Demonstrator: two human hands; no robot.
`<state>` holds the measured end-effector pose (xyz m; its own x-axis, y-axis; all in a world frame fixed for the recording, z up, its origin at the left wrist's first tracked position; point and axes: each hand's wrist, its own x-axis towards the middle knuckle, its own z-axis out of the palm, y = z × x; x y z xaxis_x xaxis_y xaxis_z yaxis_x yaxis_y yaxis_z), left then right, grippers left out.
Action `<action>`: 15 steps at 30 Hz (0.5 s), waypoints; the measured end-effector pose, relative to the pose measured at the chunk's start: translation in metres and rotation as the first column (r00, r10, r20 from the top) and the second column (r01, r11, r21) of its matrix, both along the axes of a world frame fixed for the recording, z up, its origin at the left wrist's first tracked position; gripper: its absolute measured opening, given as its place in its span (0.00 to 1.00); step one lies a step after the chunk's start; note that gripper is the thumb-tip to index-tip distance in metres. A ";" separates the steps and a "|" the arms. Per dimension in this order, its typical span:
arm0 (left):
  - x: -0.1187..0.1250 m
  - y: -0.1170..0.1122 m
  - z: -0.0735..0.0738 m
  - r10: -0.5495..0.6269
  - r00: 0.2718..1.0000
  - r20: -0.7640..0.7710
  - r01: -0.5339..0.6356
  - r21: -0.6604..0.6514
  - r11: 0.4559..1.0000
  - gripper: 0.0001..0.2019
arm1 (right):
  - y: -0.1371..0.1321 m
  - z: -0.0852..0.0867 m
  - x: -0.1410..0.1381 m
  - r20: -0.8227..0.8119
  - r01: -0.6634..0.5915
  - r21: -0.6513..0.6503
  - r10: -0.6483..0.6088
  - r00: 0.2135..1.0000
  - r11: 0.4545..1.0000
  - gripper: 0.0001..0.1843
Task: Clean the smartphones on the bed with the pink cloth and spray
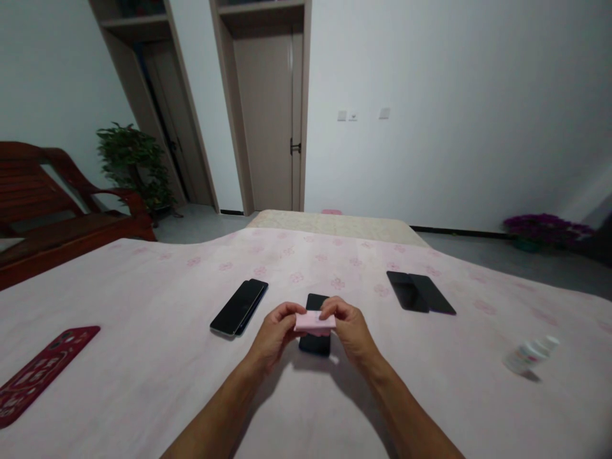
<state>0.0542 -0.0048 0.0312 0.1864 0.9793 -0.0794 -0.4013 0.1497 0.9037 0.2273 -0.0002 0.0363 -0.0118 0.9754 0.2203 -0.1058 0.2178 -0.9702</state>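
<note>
A small folded pink cloth (pixel 314 320) is held level between my two hands at the middle of the table. My left hand (pixel 278 331) pinches its left end, and the fingers of my right hand (pixel 351 328) close on the right end, with a fingertip on top. Whether it is fabric or thick paper I cannot tell for sure. Just beneath it, a black phone (pixel 315 345) lies flat on the tablecloth, its middle hidden by the cloth and fingers.
On the patterned pink tablecloth (pixel 191 280), two stacked phones (pixel 240 307) lie left of my hands. Two dark phones (pixel 421 293) lie side by side at right. A red phone case (pixel 45 370) is at far left, and a white bottle (pixel 530 355) lies on its side at far right.
</note>
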 end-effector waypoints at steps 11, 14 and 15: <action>0.001 -0.001 -0.002 0.059 0.997 -0.056 -0.057 0.051 0.997 0.25 | 0.006 -0.004 0.008 -0.155 -0.048 -0.146 0.025 0.988 0.988 0.16; 0.001 0.001 -0.005 0.101 0.993 -0.064 -0.095 0.090 0.991 0.26 | 0.006 -0.004 0.010 -0.254 -0.198 -0.234 0.137 0.957 0.952 0.30; 0.000 0.002 -0.007 0.109 0.991 -0.077 -0.101 0.102 0.990 0.26 | 0.005 -0.005 0.010 -0.236 -0.223 -0.236 0.167 0.957 0.946 0.33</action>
<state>0.0547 -0.0030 0.0246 0.0793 0.9968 0.0067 -0.3338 0.0203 0.9424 0.2377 0.0049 0.0313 -0.1886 0.9818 -0.0201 -0.3278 -0.0823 -0.9411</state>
